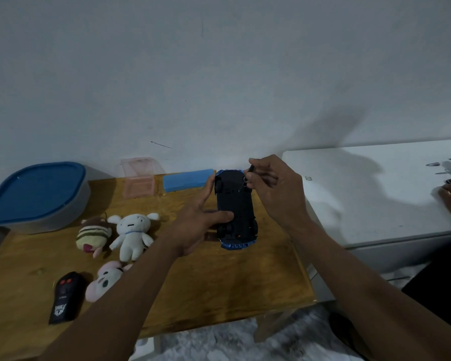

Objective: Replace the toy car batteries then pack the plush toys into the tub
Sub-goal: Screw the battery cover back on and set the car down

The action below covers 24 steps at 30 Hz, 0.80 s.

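While left hand grips upturned toy car near table's far edge, long axis pointing away, right hand pinches screwdriver over its far end.

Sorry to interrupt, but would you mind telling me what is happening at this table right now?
A person has a blue toy car flipped underside up on the wooden table. The left hand steadies it while the right hand works a small dark tool at its far end. Three plush toys lie loose beside a remote, and the tub has its blue lid on.
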Tool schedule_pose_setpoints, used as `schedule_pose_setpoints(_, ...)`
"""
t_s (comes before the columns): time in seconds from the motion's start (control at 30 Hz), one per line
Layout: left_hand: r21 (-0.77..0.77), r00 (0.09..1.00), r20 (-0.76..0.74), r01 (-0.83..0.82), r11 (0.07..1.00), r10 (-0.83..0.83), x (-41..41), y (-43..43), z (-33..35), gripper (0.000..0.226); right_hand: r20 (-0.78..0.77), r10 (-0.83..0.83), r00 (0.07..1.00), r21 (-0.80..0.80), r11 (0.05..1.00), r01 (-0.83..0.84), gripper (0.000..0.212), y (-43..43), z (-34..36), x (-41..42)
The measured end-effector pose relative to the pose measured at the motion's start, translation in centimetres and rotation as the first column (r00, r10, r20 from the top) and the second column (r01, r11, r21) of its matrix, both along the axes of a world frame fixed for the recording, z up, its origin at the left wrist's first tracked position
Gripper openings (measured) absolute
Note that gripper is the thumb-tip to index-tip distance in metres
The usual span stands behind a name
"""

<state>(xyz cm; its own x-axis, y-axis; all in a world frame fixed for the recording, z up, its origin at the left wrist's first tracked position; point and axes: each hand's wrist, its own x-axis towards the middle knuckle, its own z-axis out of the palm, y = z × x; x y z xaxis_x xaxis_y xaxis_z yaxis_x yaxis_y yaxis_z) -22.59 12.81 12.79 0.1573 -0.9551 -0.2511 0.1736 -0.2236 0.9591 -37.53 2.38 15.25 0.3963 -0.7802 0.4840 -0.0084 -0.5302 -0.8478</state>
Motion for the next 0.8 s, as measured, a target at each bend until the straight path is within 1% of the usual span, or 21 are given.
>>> schedule_pose_setpoints(0.13,0.010,1.000,-0.008,-0.009,1.000,0.009,-0.17,0.17,-0.20,0.090,-0.089,-0.034,0.995,-0.170,0.985,0.019,0.015,0.09,-0.36,0.05)
schedule_pose_setpoints(0.23,0.014,0.999,-0.026,-0.028,1.000,0.029,-0.29,0.28,-0.39,0.089,-0.104,-0.065,0.992,-0.256,0.966,0.036,0.009,0.25,-0.68,-0.04)
schedule_pose_setpoints(0.33,0.025,0.999,-0.028,-0.045,0.999,0.046,-0.17,0.58,-0.58,0.091,-0.091,-0.081,0.993,-0.286,0.957,0.052,0.006,0.24,-0.77,-0.29)
schedule_pose_setpoints(0.47,0.042,0.998,-0.032,-0.050,0.998,0.052,0.22,0.77,-0.54,0.091,-0.083,-0.038,0.996,-0.221,0.975,0.019,0.006,0.22,-0.58,-0.13)
schedule_pose_setpoints(0.53,0.040,0.999,-0.027,-0.037,0.999,0.038,0.13,0.85,-0.48,0.091,-0.089,-0.089,0.992,-0.281,0.958,0.060,0.008,0.01,-0.44,0.06)
schedule_pose_setpoints(0.6,0.037,0.999,-0.030,-0.033,0.999,0.035,-0.01,0.95,-0.43,0.090,-0.108,-0.143,0.984,-0.410,0.908,0.087,0.014,-0.26,-0.54,0.16)
schedule_pose_setpoints(0.67,0.038,0.999,-0.034,-0.039,0.999,0.040,-0.09,1.01,-0.45,0.089,-0.149,-0.156,0.976,-0.513,0.856,0.059,0.021,-0.41,-0.87,0.15)
schedule_pose_setpoints(0.73,0.040,0.998,-0.033,-0.046,0.998,0.048,-0.06,0.99,-0.42,0.089,-0.184,-0.127,0.975,-0.532,0.846,0.010,0.026,-0.44,-0.98,0.16)
schedule_pose_setpoints(0.8,0.042,0.999,-0.027,-0.046,0.998,0.047,0.01,0.95,-0.47,0.088,-0.193,-0.109,0.975,-0.540,0.841,-0.013,0.026,-0.53,-0.79,0.27)
